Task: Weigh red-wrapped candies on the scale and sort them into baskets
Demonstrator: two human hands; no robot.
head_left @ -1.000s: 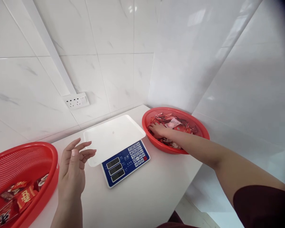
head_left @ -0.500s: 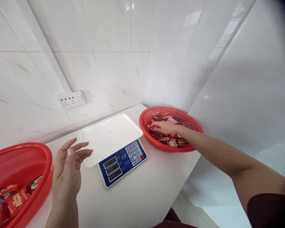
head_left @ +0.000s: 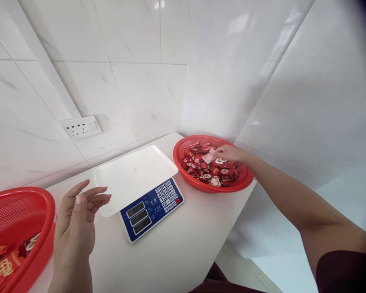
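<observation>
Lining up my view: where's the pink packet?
Head view, right of centre: the pink packet is over red packets in the right basket, at the fingertips of the right hand.

So there's a white power outlet [head_left: 81,127] on the marbled tile wall [head_left: 140,95], right at the bottom of a pale trunking strip [head_left: 44,61] that slants down to it, lol.

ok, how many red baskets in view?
2. The right-hand basket stands beside the scale, with the right hand over its packets; the left-hand basket is cut off by the picture's left edge. Any nested underneath would be hidden.
</observation>
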